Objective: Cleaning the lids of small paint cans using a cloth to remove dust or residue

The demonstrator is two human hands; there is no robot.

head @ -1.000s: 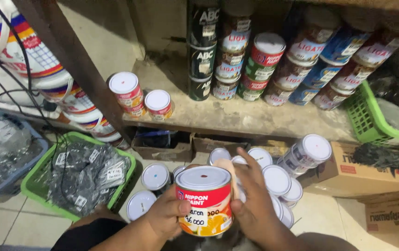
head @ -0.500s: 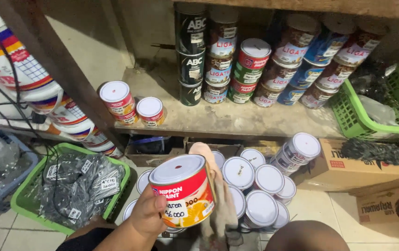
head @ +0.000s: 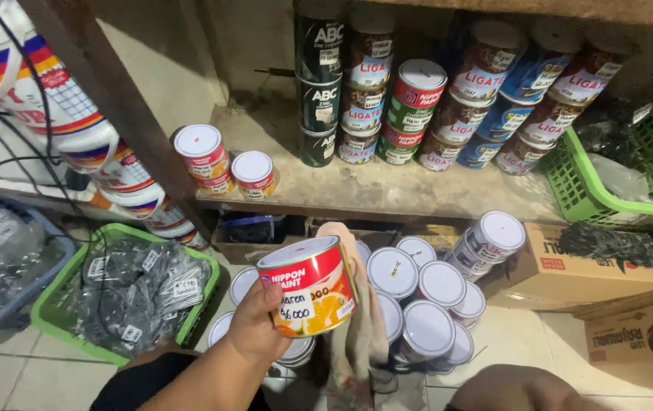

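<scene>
My left hand (head: 254, 327) grips a red paint can (head: 311, 285) with a white lid, holding it tilted above the floor. A beige rag (head: 360, 335) hangs down against the can's right side; I cannot tell what holds it. Just beyond them, several white-lidded cans (head: 417, 304) stand packed together on the floor. My right hand does not show. A rounded brown shape (head: 516, 390) lies at the bottom edge, and I cannot tell what it is.
A wooden shelf (head: 387, 190) carries two small red cans (head: 201, 156) and stacked tins (head: 417, 114) at the back. Green baskets sit at left (head: 52, 312) and right (head: 577, 190). Cardboard boxes (head: 570, 274) lie at right, white buckets (head: 60, 114) at left.
My right hand has let go of the can and left the view. My left hand alone now holds the can, tilted and shifted left, and the rag has come into sight beside it.
</scene>
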